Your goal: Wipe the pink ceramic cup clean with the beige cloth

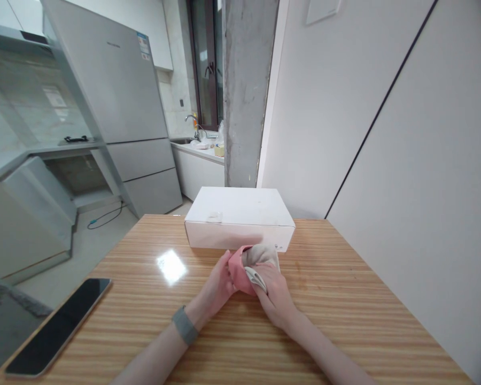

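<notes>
A pink fabric pouch (238,274) with a beige inside is held up above the table, its mouth turned toward me. My left hand (216,286), with a grey band on the wrist, wraps round its left side, the fingers partly hidden behind the pink cloth. My right hand (276,294) is at the mouth on the right, with the thumb on a folded beige edge (256,279) and the other fingers reaching in over the beige cloth. Whether that beige cloth is a sewn lining or a separate piece I cannot tell.
A closed white box (240,236) lies just behind the pouch on the striped wooden table (144,315). At the table's left edge rests a dark phone (60,326). A white wall panel (364,160) rises along the right; a fridge (116,91) stands beyond at left.
</notes>
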A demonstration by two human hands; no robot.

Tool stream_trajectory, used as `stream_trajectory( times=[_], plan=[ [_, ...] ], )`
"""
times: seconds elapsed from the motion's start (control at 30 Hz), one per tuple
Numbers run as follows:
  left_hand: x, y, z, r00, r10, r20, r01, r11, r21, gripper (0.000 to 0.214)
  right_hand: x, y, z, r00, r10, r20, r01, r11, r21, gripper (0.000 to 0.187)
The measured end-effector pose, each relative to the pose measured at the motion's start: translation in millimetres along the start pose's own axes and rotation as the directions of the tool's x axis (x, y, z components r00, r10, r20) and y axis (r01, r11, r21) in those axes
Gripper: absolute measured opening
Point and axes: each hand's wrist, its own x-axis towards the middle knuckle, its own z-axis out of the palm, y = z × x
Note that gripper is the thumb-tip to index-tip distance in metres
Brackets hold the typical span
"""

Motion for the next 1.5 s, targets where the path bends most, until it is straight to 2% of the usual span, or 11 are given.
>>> stream_trajectory(
  times=[0.1,0.2,0.33,0.47,0.63,0.83,1.0,1.13,1.23,1.37,1.5],
  plan=[
    [2,-2,-2.5,0.997,-0.082,-0.001,0.081,0.992,-0.1,0.052,1,-9,4,0.985,-0.168,-0.032,0.165,0.983,-0.084,0.026],
    [3,-3,-8.3,0.995,-0.099,0.021,0.101,0.985,-0.138,0.05,3,-15,5,0.93,-0.368,0.007,0.365,0.92,-0.141,0.027],
    [2,4,-14.3,0.996,-0.087,0.022,0.088,0.995,-0.043,0.045,8,-13,5,0.881,-0.471,0.054,0.474,0.873,-0.119,0.03],
    [3,8,-19.7,0.997,-0.016,-0.077,0.018,1.0,0.02,0.031,14,-5,5,0.89,-0.449,0.076,0.455,0.885,-0.097,0.027],
    [6,3,-20.3,0.99,0.092,-0.11,-0.092,0.996,0.003,0.033,21,-6,6,0.943,-0.328,0.046,0.33,0.917,-0.226,0.029],
    [-1,0,-5.1,0.991,0.131,-0.035,-0.132,0.99,-0.041,0.047,17,-18,20,0.969,-0.221,-0.112,0.174,0.927,-0.332,0.027],
    [-4,-1,-0.3,0.997,0.039,-0.06,-0.045,0.995,-0.093,0.045,9,-24,20,0.932,-0.324,-0.165,0.254,0.905,-0.342,0.026],
    [-10,6,-4.9,0.997,-0.079,-0.001,0.079,0.996,-0.042,0.054,10,-29,12,0.907,-0.399,-0.139,0.322,0.866,-0.383,0.022],
    [-13,14,-8.7,0.983,-0.185,0.02,0.184,0.982,0.047,0.063,14,-31,4,0.901,-0.396,-0.178,0.317,0.88,-0.353,0.021],
    [-14,19,-12.1,0.991,-0.13,0.005,0.127,0.973,0.19,0.055,16,-34,-1,0.902,-0.403,-0.158,0.36,0.901,-0.243,0.023],
    [-13,22,-11.6,0.997,-0.071,-0.017,0.073,0.976,0.204,0.04,17,-37,1,0.904,-0.412,-0.11,0.383,0.898,-0.217,0.026]
  ],
)
